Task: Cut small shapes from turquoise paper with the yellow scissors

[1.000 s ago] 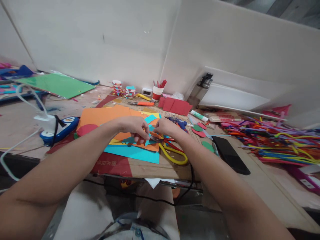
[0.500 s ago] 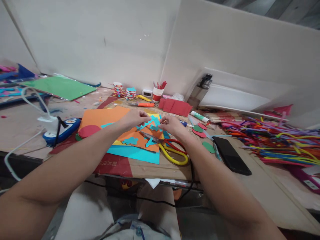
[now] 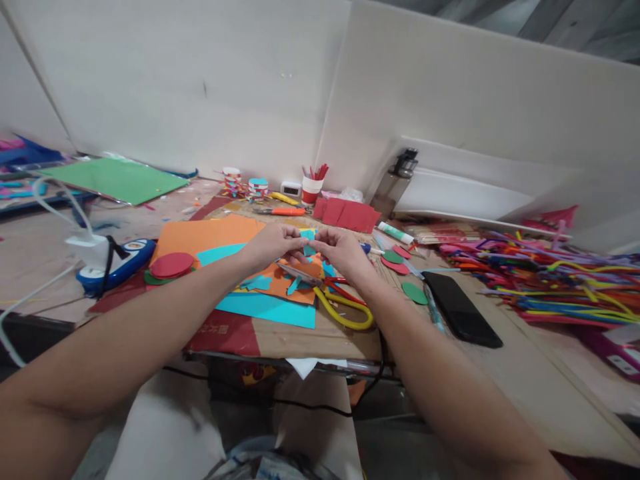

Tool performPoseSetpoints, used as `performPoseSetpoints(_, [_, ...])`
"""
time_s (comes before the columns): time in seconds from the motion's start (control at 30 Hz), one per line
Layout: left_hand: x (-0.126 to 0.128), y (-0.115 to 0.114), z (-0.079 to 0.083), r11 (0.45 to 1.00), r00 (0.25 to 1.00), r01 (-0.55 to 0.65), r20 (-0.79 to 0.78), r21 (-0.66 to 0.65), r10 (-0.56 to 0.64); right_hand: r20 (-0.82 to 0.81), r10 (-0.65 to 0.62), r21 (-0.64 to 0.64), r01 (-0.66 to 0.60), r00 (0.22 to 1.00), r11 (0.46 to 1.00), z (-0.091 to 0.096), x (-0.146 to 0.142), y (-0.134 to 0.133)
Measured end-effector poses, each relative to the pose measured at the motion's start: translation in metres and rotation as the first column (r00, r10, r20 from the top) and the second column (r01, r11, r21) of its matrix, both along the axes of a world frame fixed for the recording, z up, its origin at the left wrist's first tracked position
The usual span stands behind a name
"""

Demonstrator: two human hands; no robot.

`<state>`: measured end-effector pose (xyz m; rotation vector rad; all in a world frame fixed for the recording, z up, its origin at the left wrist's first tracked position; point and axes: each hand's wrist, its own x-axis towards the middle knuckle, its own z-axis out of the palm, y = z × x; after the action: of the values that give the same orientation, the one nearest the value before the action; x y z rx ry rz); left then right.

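Note:
Between my two hands is a small blue paper piece (image 3: 309, 235), pinched by the fingertips of my left hand (image 3: 280, 244) and my right hand (image 3: 336, 248). Both hands are closed on it, close together above the paper pile. Below them lie orange paper (image 3: 285, 288), blue paper scraps (image 3: 260, 283) and a larger blue sheet (image 3: 270, 310). Scissors with red and yellow handles (image 3: 344, 313) rest on the scraps, below my right hand. An orange sheet (image 3: 205, 233) lies beyond my left forearm, with red paper circles (image 3: 173, 265) at its near left corner.
At the back stand a paper cup of red strips (image 3: 313, 190), two small decorated cups (image 3: 258, 189) and an orange cutter (image 3: 287, 211). To the right are a glue stick (image 3: 395, 233), a black phone (image 3: 461, 308) and pipe cleaners (image 3: 575, 280). A blue-and-white power strip (image 3: 117, 267) sits left.
My hands have come closer together and lifted slightly, and the small blue paper piece now shows between their fingertips. The view has shifted a little.

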<state>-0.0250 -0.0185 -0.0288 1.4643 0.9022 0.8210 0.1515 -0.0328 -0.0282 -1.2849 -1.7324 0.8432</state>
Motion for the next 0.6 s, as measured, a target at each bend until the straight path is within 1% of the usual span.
performPoseSetpoints(0.07, [0.001, -0.001, -0.001, 0.999, 0.998, 0.012, 0.068, -0.031, -0.010, -0.003, -0.004, 0.030, 0.004, 1.000, 1.000, 0.000, 0.001, 0.000])
performPoseSetpoints(0.13, [0.002, -0.001, -0.001, 0.999, 0.995, 0.025, 0.095, -0.042, -0.021, 0.013, -0.008, 0.060, 0.007, 1.000, 0.998, 0.000, 0.001, 0.000])
performPoseSetpoints(0.23, [0.001, -0.002, 0.000, 1.000, 0.999, 0.007, 0.035, 0.001, -0.007, 0.093, -0.020, 0.125, 0.009, 0.995, 0.992, 0.000, 0.000, -0.001])
performPoseSetpoints(0.3, [-0.001, -0.001, 0.000, 0.999, 1.000, -0.020, 0.020, 0.044, 0.019, 0.105, -0.042, 0.164, 0.024, 0.994, 0.986, 0.001, -0.001, -0.003])
performPoseSetpoints(0.4, [-0.003, 0.003, -0.002, 0.996, 0.993, -0.047, 0.110, 0.072, 0.039, 0.073, -0.037, 0.151, 0.026, 0.997, 0.988, 0.002, -0.003, -0.004])
performPoseSetpoints(0.5, [-0.004, 0.007, -0.003, 0.995, 0.975, -0.078, 0.212, 0.069, 0.062, 0.114, -0.018, 0.114, 0.005, 0.993, 0.994, 0.002, -0.004, -0.006])
performPoseSetpoints(0.6, [-0.004, 0.009, -0.004, 0.993, 0.967, -0.097, 0.241, 0.071, 0.077, 0.142, -0.022, 0.142, 0.002, 0.990, 0.990, 0.000, -0.004, -0.007])
